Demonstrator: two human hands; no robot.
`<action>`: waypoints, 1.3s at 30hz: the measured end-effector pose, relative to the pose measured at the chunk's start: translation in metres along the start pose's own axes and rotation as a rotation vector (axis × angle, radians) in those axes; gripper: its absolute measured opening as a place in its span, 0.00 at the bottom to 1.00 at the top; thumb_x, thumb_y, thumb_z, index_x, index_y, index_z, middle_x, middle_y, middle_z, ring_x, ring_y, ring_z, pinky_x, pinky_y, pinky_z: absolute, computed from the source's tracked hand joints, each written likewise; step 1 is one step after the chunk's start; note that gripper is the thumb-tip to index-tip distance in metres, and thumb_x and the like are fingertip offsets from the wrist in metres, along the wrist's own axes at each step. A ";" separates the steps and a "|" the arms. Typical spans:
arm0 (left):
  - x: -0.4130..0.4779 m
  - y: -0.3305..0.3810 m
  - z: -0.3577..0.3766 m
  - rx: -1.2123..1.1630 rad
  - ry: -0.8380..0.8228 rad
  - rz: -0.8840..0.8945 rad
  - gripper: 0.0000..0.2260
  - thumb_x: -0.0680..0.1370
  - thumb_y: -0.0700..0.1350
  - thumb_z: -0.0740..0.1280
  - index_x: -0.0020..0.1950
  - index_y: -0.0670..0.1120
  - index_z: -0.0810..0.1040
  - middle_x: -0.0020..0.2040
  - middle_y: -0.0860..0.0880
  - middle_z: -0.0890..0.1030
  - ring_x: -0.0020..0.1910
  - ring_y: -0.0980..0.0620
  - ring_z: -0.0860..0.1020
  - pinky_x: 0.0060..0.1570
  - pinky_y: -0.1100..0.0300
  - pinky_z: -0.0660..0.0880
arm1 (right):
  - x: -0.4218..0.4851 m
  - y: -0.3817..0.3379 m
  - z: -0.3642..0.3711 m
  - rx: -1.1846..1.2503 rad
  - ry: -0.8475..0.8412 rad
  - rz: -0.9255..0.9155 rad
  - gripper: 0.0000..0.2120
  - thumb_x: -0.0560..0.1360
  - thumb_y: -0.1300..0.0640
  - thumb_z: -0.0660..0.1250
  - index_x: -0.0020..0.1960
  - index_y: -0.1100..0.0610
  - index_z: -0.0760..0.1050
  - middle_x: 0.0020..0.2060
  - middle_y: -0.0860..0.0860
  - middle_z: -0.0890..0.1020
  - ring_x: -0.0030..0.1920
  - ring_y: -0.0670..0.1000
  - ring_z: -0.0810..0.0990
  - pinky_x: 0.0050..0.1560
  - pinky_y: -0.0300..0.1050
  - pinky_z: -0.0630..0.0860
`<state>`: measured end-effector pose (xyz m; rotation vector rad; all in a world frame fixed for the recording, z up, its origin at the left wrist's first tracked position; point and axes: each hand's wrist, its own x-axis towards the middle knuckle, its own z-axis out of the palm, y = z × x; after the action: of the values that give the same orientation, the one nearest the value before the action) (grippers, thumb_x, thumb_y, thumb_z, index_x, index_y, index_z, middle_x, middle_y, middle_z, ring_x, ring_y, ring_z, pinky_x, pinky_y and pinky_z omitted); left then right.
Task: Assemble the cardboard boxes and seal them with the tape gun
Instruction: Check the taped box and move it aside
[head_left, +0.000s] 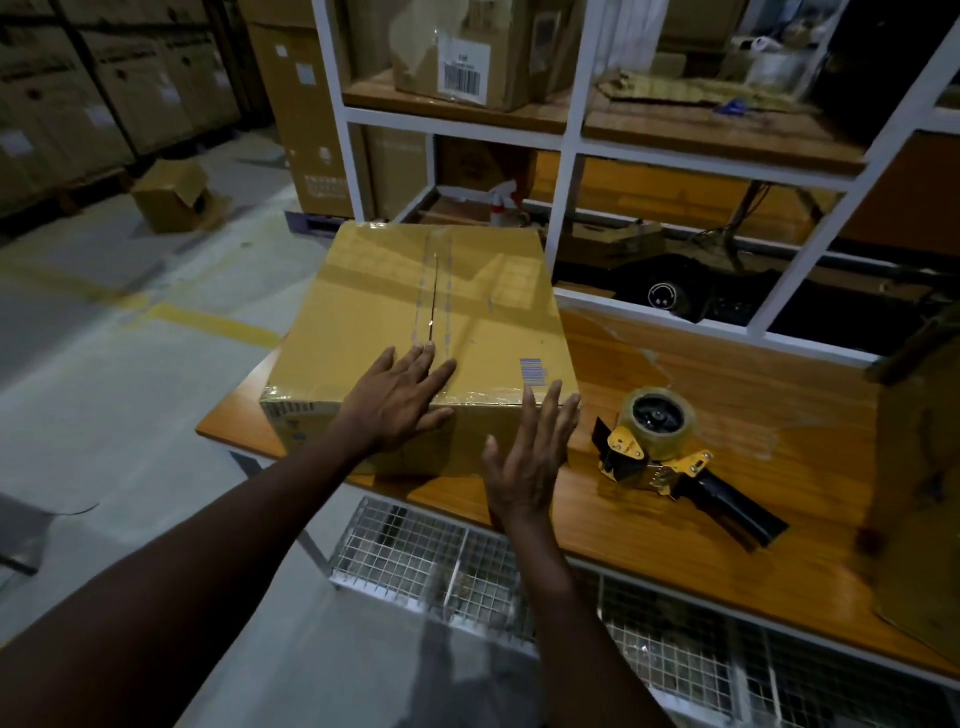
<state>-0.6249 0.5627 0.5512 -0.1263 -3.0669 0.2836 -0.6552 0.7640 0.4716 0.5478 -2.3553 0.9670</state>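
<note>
A closed cardboard box (374, 306) sits on the left end of the wooden table (727, 395). Clear tape runs along its top centre seam and over its near top edge. My left hand (400, 395) lies flat with straight fingers on the near top edge of the box. My right hand (530, 452) is spread open at the box's near right corner, fingertips by the corner; I cannot tell if it touches. The yellow and black tape gun (670, 457) with a clear tape roll lies on the table just right of the box, nobody holding it.
A flat brown cardboard piece (919, 499) stands at the table's right edge. A white-framed shelf (566, 197) with boxes rises behind the table. A wire mesh basket (467, 561) hangs under the tabletop. A small open box (171, 195) lies on the concrete floor to the left.
</note>
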 end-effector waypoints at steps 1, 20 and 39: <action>0.000 0.005 0.000 -0.008 -0.005 0.007 0.38 0.77 0.67 0.29 0.81 0.49 0.51 0.79 0.38 0.56 0.78 0.40 0.56 0.75 0.44 0.54 | -0.004 -0.002 -0.003 0.038 -0.004 0.026 0.32 0.77 0.45 0.57 0.77 0.59 0.60 0.79 0.62 0.54 0.79 0.65 0.46 0.75 0.66 0.52; 0.055 0.106 -0.013 -0.035 0.017 -0.079 0.38 0.75 0.69 0.33 0.80 0.52 0.54 0.80 0.42 0.58 0.77 0.38 0.59 0.71 0.39 0.61 | 0.130 0.087 -0.094 0.018 -0.625 -0.076 0.33 0.67 0.71 0.62 0.60 0.39 0.78 0.67 0.44 0.74 0.64 0.56 0.70 0.59 0.52 0.69; 0.043 0.112 -0.013 -0.077 0.004 -0.137 0.35 0.76 0.67 0.38 0.81 0.55 0.49 0.81 0.46 0.51 0.79 0.42 0.53 0.73 0.40 0.56 | 0.120 0.098 -0.090 0.098 -0.716 -0.114 0.17 0.68 0.46 0.77 0.56 0.42 0.80 0.69 0.41 0.71 0.65 0.55 0.69 0.60 0.55 0.68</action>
<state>-0.6579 0.6785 0.5450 0.0800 -3.0643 0.1582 -0.7731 0.8749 0.5484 1.2177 -2.8465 0.9409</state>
